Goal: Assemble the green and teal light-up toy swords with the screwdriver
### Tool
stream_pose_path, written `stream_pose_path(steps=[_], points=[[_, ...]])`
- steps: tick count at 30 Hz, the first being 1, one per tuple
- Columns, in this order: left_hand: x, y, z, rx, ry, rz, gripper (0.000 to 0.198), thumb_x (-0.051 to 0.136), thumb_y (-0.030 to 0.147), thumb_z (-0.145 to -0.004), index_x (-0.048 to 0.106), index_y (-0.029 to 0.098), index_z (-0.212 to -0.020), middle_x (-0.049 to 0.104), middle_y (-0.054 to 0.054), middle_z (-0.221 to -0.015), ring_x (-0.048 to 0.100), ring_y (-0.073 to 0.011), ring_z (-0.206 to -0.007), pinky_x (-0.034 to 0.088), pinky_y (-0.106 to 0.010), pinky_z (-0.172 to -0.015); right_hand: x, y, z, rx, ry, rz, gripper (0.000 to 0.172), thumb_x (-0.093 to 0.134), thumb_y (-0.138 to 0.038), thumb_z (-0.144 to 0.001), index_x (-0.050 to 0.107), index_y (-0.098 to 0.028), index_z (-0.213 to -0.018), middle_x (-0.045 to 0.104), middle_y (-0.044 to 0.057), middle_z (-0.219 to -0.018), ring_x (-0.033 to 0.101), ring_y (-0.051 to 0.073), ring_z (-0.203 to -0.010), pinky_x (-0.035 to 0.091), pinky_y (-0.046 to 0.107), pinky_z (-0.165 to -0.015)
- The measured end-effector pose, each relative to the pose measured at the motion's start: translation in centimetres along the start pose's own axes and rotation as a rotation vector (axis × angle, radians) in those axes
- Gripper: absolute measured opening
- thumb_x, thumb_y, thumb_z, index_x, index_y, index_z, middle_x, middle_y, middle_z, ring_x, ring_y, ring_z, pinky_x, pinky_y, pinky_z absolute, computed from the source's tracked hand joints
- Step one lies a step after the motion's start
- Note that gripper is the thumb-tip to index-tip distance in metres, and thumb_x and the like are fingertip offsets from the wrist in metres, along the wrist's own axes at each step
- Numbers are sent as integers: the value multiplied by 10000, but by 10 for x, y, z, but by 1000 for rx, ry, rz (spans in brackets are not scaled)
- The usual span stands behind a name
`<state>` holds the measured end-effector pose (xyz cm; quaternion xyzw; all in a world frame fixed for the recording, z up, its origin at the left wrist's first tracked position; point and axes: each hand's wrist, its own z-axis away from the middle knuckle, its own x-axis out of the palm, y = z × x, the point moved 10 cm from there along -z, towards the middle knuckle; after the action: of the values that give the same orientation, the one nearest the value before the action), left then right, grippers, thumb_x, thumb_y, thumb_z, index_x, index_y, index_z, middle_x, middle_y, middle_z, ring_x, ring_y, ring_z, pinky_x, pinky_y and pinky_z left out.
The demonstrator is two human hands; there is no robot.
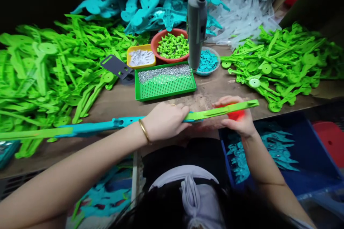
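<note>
A long plastic assembly (100, 126), turquoise in the middle with lime-green ends, lies across in front of me. My left hand (167, 121), a gold bangle at its wrist, is wrapped round it near the right end of the turquoise section. Behind the green right end is my right hand (240, 116), its fingers curled around a blurred red-orange piece (237, 115). The assembly's left end runs out of the picture.
A grey power driver (196, 32) hangs above a green tray (165, 98) of small metal parts. Bowls of small parts stand behind. Green piles (40, 61) flank them; a blue crate (317, 164) sits below right.
</note>
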<state>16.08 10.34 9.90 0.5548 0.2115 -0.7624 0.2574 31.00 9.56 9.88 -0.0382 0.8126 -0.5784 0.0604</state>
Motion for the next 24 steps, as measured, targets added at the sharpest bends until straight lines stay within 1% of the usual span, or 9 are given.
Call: stream_pose_path(steps=[3, 5, 7, 10, 14, 16, 19, 22, 24], points=[[1, 12, -12, 21, 53, 47, 278, 601, 380, -858, 604, 130, -979, 683, -125, -930, 671, -278, -871, 503, -359, -721, -6, -2, 2, -1, -38, 136, 215, 765, -281, -739, 656, -219, -913, 678, 46, -908, 646, 179, -902, 542, 355, -837], [-5, 29, -21, 69, 182, 156, 351, 594, 382, -869, 587, 115, -1097, 668, -153, -1066, 645, -285, -998, 504, -389, -835, -3, 1, 4, 5, -80, 225, 180, 750, -265, -756, 670, -208, -907, 682, 48, -909, 646, 166, -878, 536, 330, -812], [-9, 41, -26, 89, 319, 284, 366, 521, 393, -919, 573, 120, -1158, 660, -148, -1123, 633, -263, -1040, 505, -386, -874, 0, 5, 6, 3, -110, 270, 204, 751, -280, -754, 678, -208, -930, 685, 50, -924, 647, 168, -885, 531, 326, -810], [-5, 50, -29, 80, 476, 396, 335, 389, 356, -982, 618, 134, -1084, 697, -113, -1004, 662, -213, -937, 526, -344, -815, 0, 7, 7, -17, -108, 284, 171, 740, -275, -758, 682, -217, -908, 684, 39, -882, 645, 165, -836, 524, 319, -765], [-6, 55, -22, 94, 648, 363, 359, 356, 325, -992, 648, 116, -998, 700, -92, -828, 667, -191, -786, 521, -317, -714, 2, 0, 7, -86, -80, 275, 100, 721, -221, -755, 666, -225, -838, 663, 17, -796, 625, 151, -741, 508, 305, -682], [-8, 56, -22, 90, 681, 342, 343, 370, 302, -984, 653, 108, -976, 693, -91, -792, 665, -192, -756, 518, -317, -693, 4, -1, 6, -97, -64, 261, 83, 713, -207, -753, 654, -228, -808, 651, 10, -771, 615, 148, -719, 503, 304, -666], [-11, 52, -24, 34, 644, 382, 334, 386, 312, -982, 646, 103, -993, 700, -107, -853, 674, -211, -820, 531, -344, -741, 4, 6, 4, -28, -38, 231, 71, 706, -214, -761, 647, -233, -795, 646, 11, -783, 616, 155, -745, 510, 318, -690], [-22, 41, -3, -4, 685, 384, 398, 436, 424, -966, 585, 106, -1154, 685, -147, -1091, 640, -251, -1065, 514, -407, -922, -13, 16, 1, 92, 32, 220, 93, 732, -251, -744, 660, -248, -801, 655, 33, -829, 631, 186, -795, 517, 371, -741], [-29, 24, 32, -70, 777, 306, 462, 471, 484, -940, 501, 162, -1270, 649, -131, -1195, 602, -262, -1157, 474, -457, -1011, -46, 17, -2, 119, 196, 215, 159, 788, -265, -687, 683, -271, -807, 671, 55, -850, 645, 208, -806, 505, 416, -768]])
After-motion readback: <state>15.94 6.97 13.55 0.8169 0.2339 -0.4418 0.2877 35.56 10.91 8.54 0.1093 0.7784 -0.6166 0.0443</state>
